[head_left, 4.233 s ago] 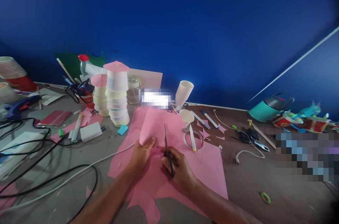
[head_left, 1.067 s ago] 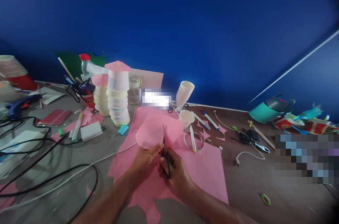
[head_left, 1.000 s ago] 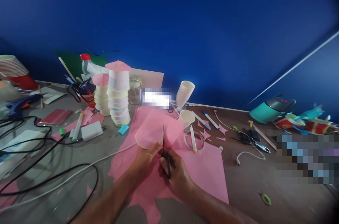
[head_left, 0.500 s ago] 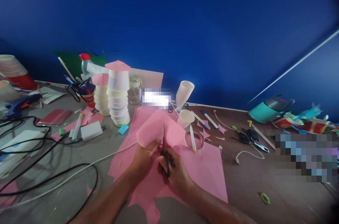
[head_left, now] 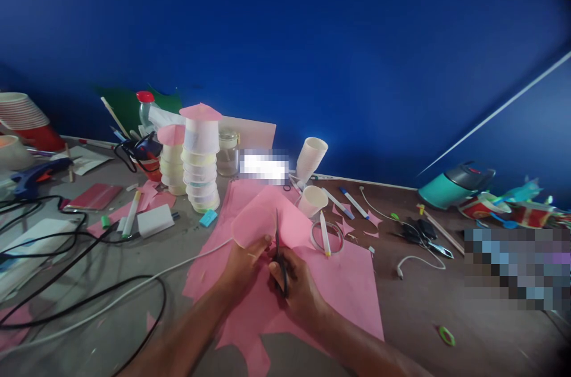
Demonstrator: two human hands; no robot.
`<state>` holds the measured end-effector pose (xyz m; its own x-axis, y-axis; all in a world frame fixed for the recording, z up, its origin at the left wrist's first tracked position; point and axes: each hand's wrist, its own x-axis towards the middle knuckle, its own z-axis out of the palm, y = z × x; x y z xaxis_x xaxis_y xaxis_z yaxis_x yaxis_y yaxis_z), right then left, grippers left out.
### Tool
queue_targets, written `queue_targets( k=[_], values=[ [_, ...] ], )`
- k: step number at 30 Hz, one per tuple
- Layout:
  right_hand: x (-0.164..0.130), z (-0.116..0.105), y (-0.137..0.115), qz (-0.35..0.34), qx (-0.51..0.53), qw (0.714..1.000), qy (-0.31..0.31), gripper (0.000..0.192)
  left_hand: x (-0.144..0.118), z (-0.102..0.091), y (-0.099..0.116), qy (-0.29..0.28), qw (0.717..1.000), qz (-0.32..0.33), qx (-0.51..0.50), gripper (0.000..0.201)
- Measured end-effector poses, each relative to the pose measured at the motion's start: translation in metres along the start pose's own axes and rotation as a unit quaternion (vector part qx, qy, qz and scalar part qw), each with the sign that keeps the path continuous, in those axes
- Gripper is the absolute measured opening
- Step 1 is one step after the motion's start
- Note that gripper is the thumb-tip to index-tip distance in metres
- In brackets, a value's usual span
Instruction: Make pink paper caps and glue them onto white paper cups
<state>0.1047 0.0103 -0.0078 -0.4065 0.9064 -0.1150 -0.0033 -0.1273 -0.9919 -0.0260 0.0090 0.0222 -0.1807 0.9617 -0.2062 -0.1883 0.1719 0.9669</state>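
Head view: left hand [head_left: 243,264] pinches a rounded pink paper piece [head_left: 263,222] just above a large pink sheet [head_left: 343,282] on the table [head_left: 446,299]. Right hand [head_left: 301,288] grips black scissors [head_left: 279,252], blades upright at the piece's edge. Cutting the curved outline looks midway; the next snip calls for turning the piece into the blades. White cup [head_left: 311,200] stands near.

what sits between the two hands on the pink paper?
In the head view, the black scissors stand between the left hand and right hand, blades up into the pink paper piece that the left hand pinches.
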Motion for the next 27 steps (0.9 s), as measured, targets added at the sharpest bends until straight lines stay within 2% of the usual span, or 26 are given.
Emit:
queue_targets(
  k=[6, 12, 19, 24, 27],
  values=[
    [0.001, -0.005, 0.011, 0.012, 0.039, 0.999, -0.01, 0.051, 0.0, -0.003, -0.003, -0.011, 1.0, -0.008, -0.006, 0.026],
    [0.001, -0.009, 0.008, 0.024, 0.015, 0.999, -0.027, 0.055, 0.0, -0.004, 0.0, -0.011, 1.0, -0.009, -0.007, 0.028],
    [0.001, -0.011, 0.005, 0.006, -0.008, 0.999, -0.034, 0.054, 0.002, -0.008, 0.001, -0.006, 1.0, -0.014, 0.012, 0.03],
    [0.001, -0.009, 0.006, -0.021, -0.005, 0.999, -0.033, 0.05, 0.004, -0.011, -0.003, -0.033, 0.999, -0.019, 0.003, 0.032],
    [0.0, -0.009, 0.008, -0.014, 0.002, 0.999, -0.029, 0.05, 0.004, -0.011, -0.005, -0.025, 0.999, -0.029, -0.002, 0.032]
  ],
)
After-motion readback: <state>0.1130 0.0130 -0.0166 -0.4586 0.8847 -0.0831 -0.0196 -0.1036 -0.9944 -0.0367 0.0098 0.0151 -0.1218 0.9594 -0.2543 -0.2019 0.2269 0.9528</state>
